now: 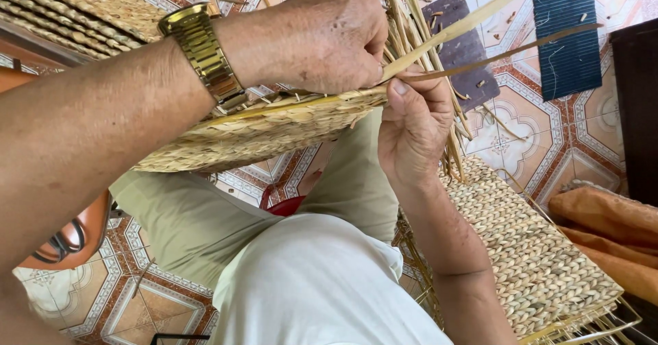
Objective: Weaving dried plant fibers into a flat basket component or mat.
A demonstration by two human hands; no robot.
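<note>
A flat panel of woven straw (253, 136) is held edge-on above my lap. My left hand (322, 36), with a gold wristwatch (202, 50) on its wrist, is closed over the panel's upper edge and grips loose straw strands (466, 26) that stick out to the upper right. Just below it, my right hand (411, 129) pinches the panel's end and a thin strand between thumb and fingers. A bundle of unwoven straw ends (411, 16) fans out behind both hands.
A second woven straw mat (534, 256) lies at my right on the patterned tile floor (528, 139). Two dark sandals (569, 36) rest farther away. Orange cloth (610, 228) is at the right edge, more woven matting (82, 2) at top left. My knees (199, 221) are below.
</note>
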